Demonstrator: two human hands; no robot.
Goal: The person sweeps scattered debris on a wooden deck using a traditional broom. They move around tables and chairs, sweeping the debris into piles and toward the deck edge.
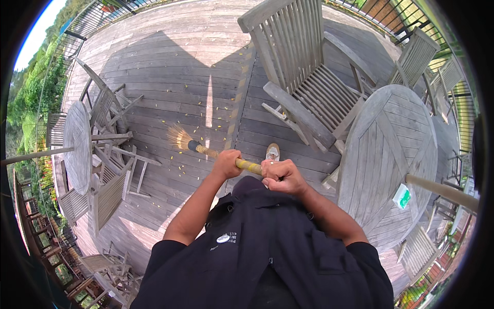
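Note:
A broom with stiff straw-coloured bristles [179, 137] slants from my body down to the left, over the weathered wooden deck [185, 104]. My left hand [227, 163] grips its handle [250, 166], which is wound with yellow tape at that point. Close to my waist, my right hand [284, 176] is closed around the handle's upper end. Small yellow leaves or petals [197, 126] lie scattered on the boards around the bristles. Whether the bristle tips touch the deck I cannot tell.
A large slatted wooden armchair [320, 92] stands ahead to the right, beside a round wooden table [370, 170] bearing a white-and-green packet [402, 196]. Another round table [78, 154] with folding chairs [110, 197] is at left. A striped strip [236, 104] crosses the deck. Metal railing [73, 42] edges it.

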